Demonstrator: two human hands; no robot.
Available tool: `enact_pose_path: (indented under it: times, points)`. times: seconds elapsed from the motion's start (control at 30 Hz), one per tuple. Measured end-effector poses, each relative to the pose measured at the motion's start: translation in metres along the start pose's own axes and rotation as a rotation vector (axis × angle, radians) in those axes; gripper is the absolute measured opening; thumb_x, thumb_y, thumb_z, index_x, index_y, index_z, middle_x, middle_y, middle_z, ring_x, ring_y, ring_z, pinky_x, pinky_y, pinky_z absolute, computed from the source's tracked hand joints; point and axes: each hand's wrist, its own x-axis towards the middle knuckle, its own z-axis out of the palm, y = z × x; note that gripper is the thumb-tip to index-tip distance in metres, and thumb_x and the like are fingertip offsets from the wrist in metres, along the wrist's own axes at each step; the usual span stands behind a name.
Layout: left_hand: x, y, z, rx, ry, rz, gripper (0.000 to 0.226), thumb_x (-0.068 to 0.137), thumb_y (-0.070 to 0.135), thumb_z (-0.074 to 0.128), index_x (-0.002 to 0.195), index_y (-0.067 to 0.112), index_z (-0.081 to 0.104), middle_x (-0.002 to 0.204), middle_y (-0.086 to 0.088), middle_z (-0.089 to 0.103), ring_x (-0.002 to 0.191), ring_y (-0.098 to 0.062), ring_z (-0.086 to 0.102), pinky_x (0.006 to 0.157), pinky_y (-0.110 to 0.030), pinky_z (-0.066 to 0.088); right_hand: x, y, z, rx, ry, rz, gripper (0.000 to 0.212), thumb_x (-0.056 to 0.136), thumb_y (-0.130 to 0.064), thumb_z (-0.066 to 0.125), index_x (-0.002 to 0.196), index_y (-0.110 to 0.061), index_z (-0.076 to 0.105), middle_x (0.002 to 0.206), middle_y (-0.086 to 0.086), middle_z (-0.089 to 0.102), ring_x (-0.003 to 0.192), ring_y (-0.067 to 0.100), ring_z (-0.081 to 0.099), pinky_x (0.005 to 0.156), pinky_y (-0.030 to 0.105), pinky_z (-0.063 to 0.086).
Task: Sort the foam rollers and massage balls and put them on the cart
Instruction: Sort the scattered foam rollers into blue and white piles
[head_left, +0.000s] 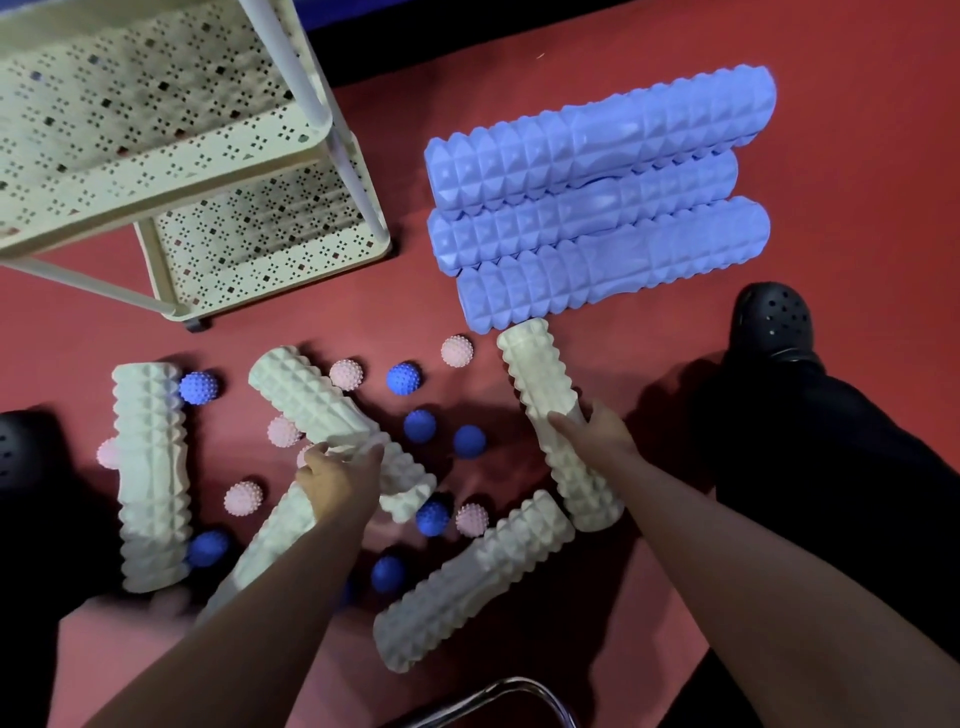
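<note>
Cream foam rollers fill both hands — left hand (340, 475) grips one (340, 423) among scattered massage balls (420, 426), right hand (592, 428) clasps another (540, 384) — cart (171, 156) stands beyond, lavender rollers (597, 192) stacked ahead.

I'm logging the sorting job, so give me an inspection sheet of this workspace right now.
Surface: red floor, dark strip along its far edge.
Job's things: three blue rollers lie side by side right of the cart, whose shelves look bare. Five white rollers lie scattered on the floor among blue balls and pink balls.
Clutter: nothing seen.
Grippers: left hand grips a white roller near its middle; right hand grips another white roller.
Cables: nothing seen.
Surroundings: black shoe and dark trouser leg at right, another shoe at left edge, metal chair frame at bottom.
</note>
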Motion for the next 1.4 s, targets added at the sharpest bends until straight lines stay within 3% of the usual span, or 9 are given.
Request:
enact_pose_path:
  times: [0.17, 0.3, 0.4, 0.57, 0.77, 0.93, 1.1, 1.2, 1.4]
  points:
    - [-0.005, -0.015, 0.000, 0.114, 0.028, 0.335, 0.052, 0.082, 0.030, 0.079, 0.122, 0.011, 0.053, 0.123, -0.015, 0.050, 0.108, -0.030, 0.053, 0.096, -0.041, 0.044, -0.008, -0.003, 0.006, 0.008, 0.106, -0.084, 0.067, 0.084, -0.047, 0.076, 0.137, -0.012, 0.054, 0.131, 0.008, 0.064, 0.123, 0.027, 0.059, 0.104, 0.043, 0.046]
    - [-0.025, -0.023, 0.016, 0.189, -0.258, 0.499, 0.032, 0.079, 0.033, 0.080, 0.107, 0.026, 0.064, 0.102, 0.006, 0.066, 0.092, -0.013, 0.063, 0.084, -0.032, 0.049, -0.020, -0.001, 0.012, -0.046, 0.191, -0.251, 0.066, 0.084, -0.047, 0.077, 0.134, -0.009, 0.057, 0.129, 0.008, 0.060, 0.121, 0.022, 0.055, 0.107, 0.039, 0.042]
    - [-0.042, -0.033, 0.034, 0.321, -0.549, 0.608, 0.035, 0.080, 0.039, 0.079, 0.111, 0.029, 0.064, 0.097, 0.013, 0.068, 0.088, -0.002, 0.063, 0.079, -0.021, 0.045, -0.034, 0.006, 0.016, -0.100, 0.218, -0.393, 0.060, 0.084, -0.033, 0.080, 0.133, -0.006, 0.058, 0.127, 0.010, 0.060, 0.120, 0.025, 0.055, 0.107, 0.031, 0.038]
    - [-0.072, -0.049, 0.069, 0.488, -0.681, 0.678, 0.056, 0.075, 0.048, 0.081, 0.121, 0.021, 0.063, 0.112, 0.005, 0.067, 0.101, -0.015, 0.065, 0.087, -0.030, 0.049, -0.060, 0.019, 0.017, -0.195, 0.164, -0.546, 0.059, 0.078, -0.023, 0.083, 0.130, -0.009, 0.060, 0.133, 0.003, 0.061, 0.122, 0.022, 0.056, 0.105, 0.020, 0.034]
    - [-0.097, -0.057, 0.117, 0.974, -0.481, 0.835, 0.086, 0.059, 0.072, 0.075, 0.126, 0.021, 0.054, 0.124, 0.001, 0.064, 0.120, -0.023, 0.055, 0.105, -0.041, 0.037, -0.070, 0.033, 0.007, -0.166, 0.135, -0.508, 0.059, 0.082, -0.028, 0.080, 0.135, -0.017, 0.057, 0.137, -0.005, 0.057, 0.117, -0.007, 0.044, 0.099, -0.001, 0.024]
    - [-0.091, -0.057, 0.127, 1.068, -0.420, 0.866, 0.081, 0.064, 0.076, 0.069, 0.120, 0.020, 0.055, 0.119, -0.001, 0.066, 0.116, -0.026, 0.055, 0.100, -0.039, 0.037, -0.062, 0.035, -0.001, -0.110, 0.161, -0.409, 0.062, 0.083, -0.032, 0.079, 0.139, -0.021, 0.055, 0.140, -0.007, 0.055, 0.128, 0.012, 0.052, 0.106, 0.027, 0.042]
    - [-0.078, -0.036, 0.096, 0.820, -0.471, 0.784, 0.074, 0.063, 0.073, 0.075, 0.112, 0.020, 0.057, 0.101, 0.002, 0.070, 0.094, -0.021, 0.067, 0.080, -0.036, 0.051, -0.065, 0.023, -0.005, -0.089, 0.125, -0.414, 0.063, 0.085, -0.034, 0.076, 0.142, -0.018, 0.052, 0.142, -0.001, 0.054, 0.130, 0.017, 0.050, 0.109, 0.030, 0.038]
    - [-0.079, -0.013, 0.065, 0.494, -0.499, 0.657, 0.049, 0.057, 0.069, 0.077, 0.095, 0.048, 0.054, 0.082, 0.016, 0.069, 0.075, 0.001, 0.065, 0.060, -0.021, 0.047, -0.075, 0.009, -0.011, -0.132, 0.075, -0.457, 0.062, 0.089, -0.037, 0.072, 0.143, -0.016, 0.050, 0.143, 0.000, 0.053, 0.134, 0.018, 0.048, 0.111, 0.030, 0.035]
    - [-0.092, 0.047, 0.013, 0.163, -0.487, 0.603, 0.047, 0.054, 0.068, 0.084, 0.093, 0.061, 0.058, 0.082, 0.029, 0.071, 0.074, 0.010, 0.067, 0.058, -0.009, 0.047, -0.110, -0.023, -0.028, 0.042, -0.103, -0.381, 0.058, 0.085, -0.053, 0.070, 0.135, -0.031, 0.052, 0.138, -0.008, 0.054, 0.125, 0.011, 0.052, 0.109, 0.033, 0.041]
